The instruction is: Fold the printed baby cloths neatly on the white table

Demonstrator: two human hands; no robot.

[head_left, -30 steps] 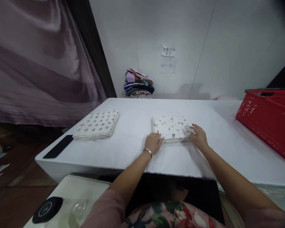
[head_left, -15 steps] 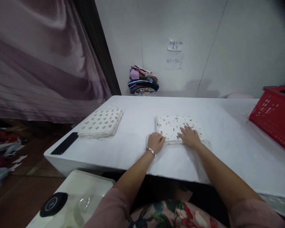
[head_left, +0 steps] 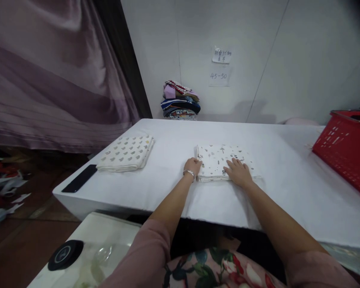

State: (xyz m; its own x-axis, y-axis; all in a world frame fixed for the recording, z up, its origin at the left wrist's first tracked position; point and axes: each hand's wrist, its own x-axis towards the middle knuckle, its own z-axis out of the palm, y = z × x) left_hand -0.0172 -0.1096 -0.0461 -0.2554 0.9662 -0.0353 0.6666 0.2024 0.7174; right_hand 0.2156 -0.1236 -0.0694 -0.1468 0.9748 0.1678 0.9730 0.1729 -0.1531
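Observation:
In front of me a folded white cloth with small dark prints lies on the white-covered table. My left hand is at the cloth's left edge, its fingers closed on that edge. Flat on top of the cloth, toward its front right, rests my right hand with the fingers spread. Farther left lies a second folded white cloth with rows of grey prints, apart from both hands.
A dark flat phone-like object lies at the table's left edge. A red plastic basket stands on the right. Folded fabrics are stacked by the wall. Lower left, a white surface holds a round black object.
My left hand has moved from the cloth's front left corner, left and slightly away from me, to its left edge. The right hand stays on the cloth.

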